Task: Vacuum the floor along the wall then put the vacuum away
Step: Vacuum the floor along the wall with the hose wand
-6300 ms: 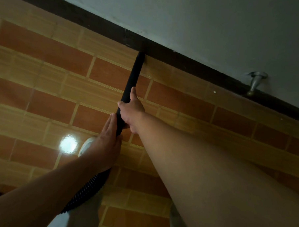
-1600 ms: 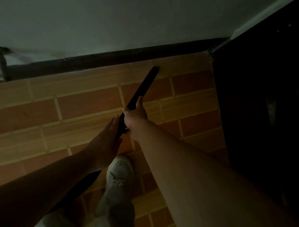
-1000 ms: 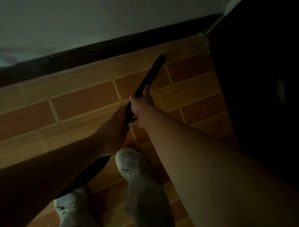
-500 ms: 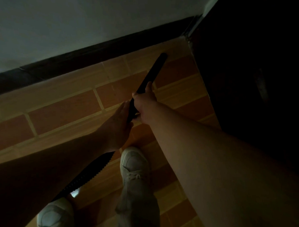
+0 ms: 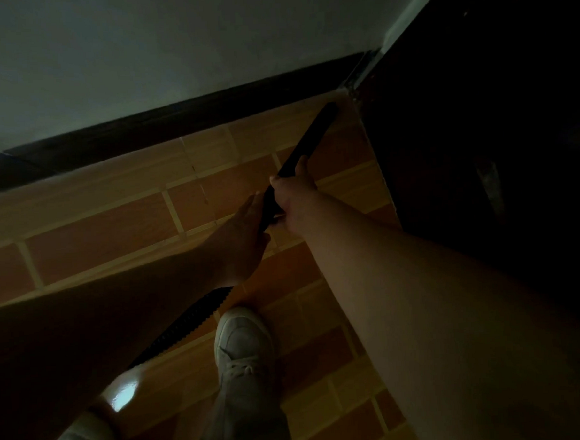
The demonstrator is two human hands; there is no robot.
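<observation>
A black vacuum nozzle (image 5: 314, 134) slants up and to the right, its tip close to the corner where the dark skirting board (image 5: 178, 121) meets a dark door. My right hand (image 5: 292, 194) grips the nozzle's lower part, thumb along the tube. My left hand (image 5: 241, 237) lies against the tube just below, fingers straight along its left side; its palm side is hidden. The black ribbed hose (image 5: 183, 327) runs down and left from under my left hand, behind my left forearm.
Orange and tan brick-pattern floor tiles (image 5: 100, 234) lie below a grey wall (image 5: 174, 42). A dark door or cabinet (image 5: 476, 112) fills the right side. My white shoes (image 5: 244, 341) stand on the tiles near the bottom, one partly cut off at the lower left.
The nozzle has travelled right along the skirting board into the corner by the dark door. The metal door stop seen earlier is out of view. My feet stepped along with it.
</observation>
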